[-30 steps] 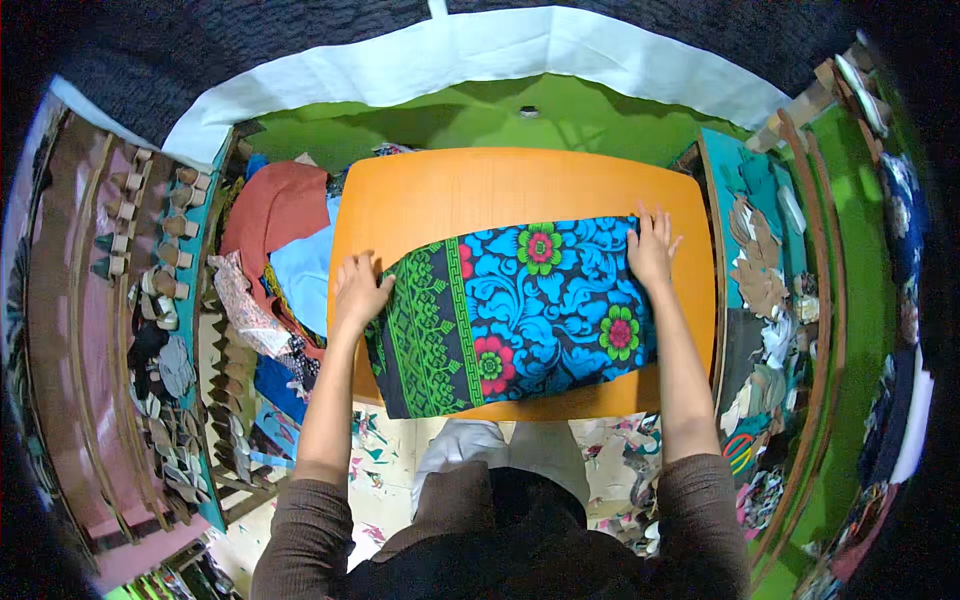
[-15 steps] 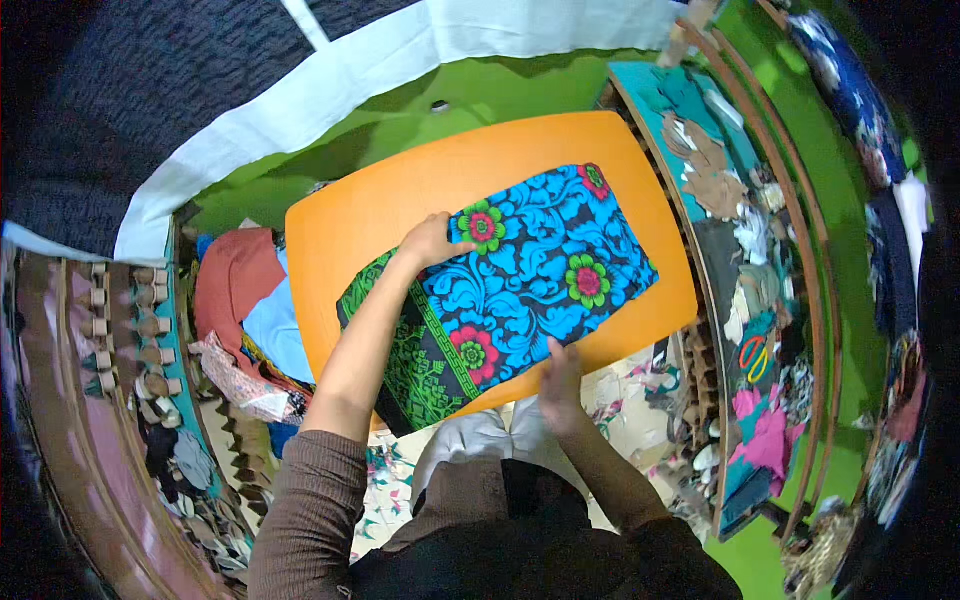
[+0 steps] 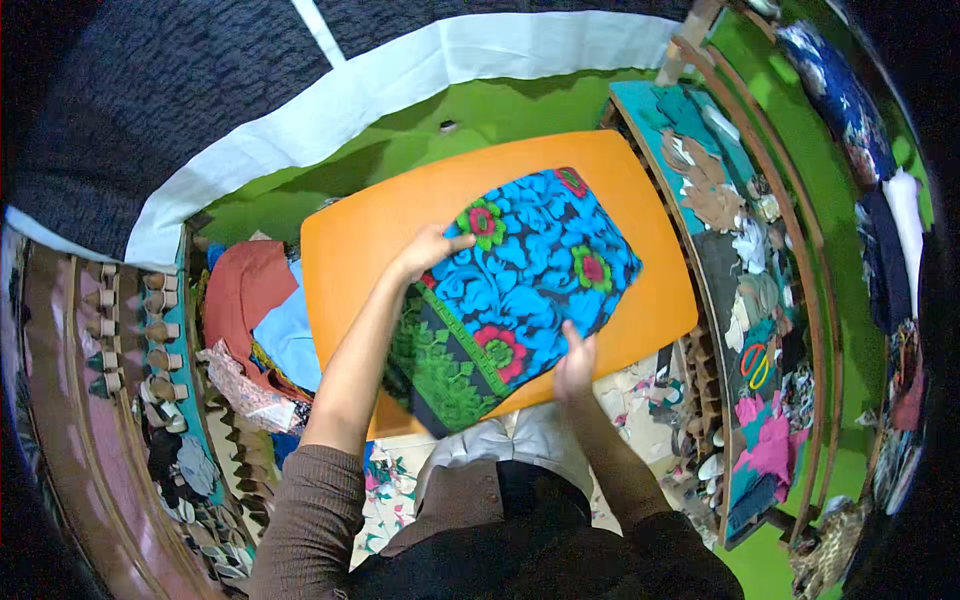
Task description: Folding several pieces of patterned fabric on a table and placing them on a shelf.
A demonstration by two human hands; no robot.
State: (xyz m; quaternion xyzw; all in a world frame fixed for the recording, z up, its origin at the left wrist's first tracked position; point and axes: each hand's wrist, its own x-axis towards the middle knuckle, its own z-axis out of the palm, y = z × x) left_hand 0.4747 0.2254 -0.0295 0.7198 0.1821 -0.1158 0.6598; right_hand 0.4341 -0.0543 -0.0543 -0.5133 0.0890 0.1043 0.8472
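A folded patterned cloth (image 3: 545, 270) is held over an orange table (image 3: 365, 235). It is black with blue leafy shapes and pink-and-green flowers, and a green-on-black border runs along its lower left end. My left hand (image 3: 428, 252) grips the far left edge, its thumb on top of the cloth. On the near right edge, my right hand (image 3: 576, 368) grips the cloth with its thumb uppermost; its other fingers are mostly hidden underneath. The cloth is slightly smeared by motion, and its near left corner hangs past the table's front edge.
Rust-red and light blue clothes (image 3: 245, 300) are heaped left of the table. A teal shelf (image 3: 655, 125) on the right carries fabric scraps and red-and-yellow-handled scissors (image 3: 755, 366). Shoes (image 3: 160, 330) line the left-hand racks, and a white cloth strip (image 3: 400, 78) edges the far wall.
My right hand has come up to the cloth's near edge and taken hold of it. The cloth has turned slightly and its near left end has shifted right. My left hand stays on its edge.
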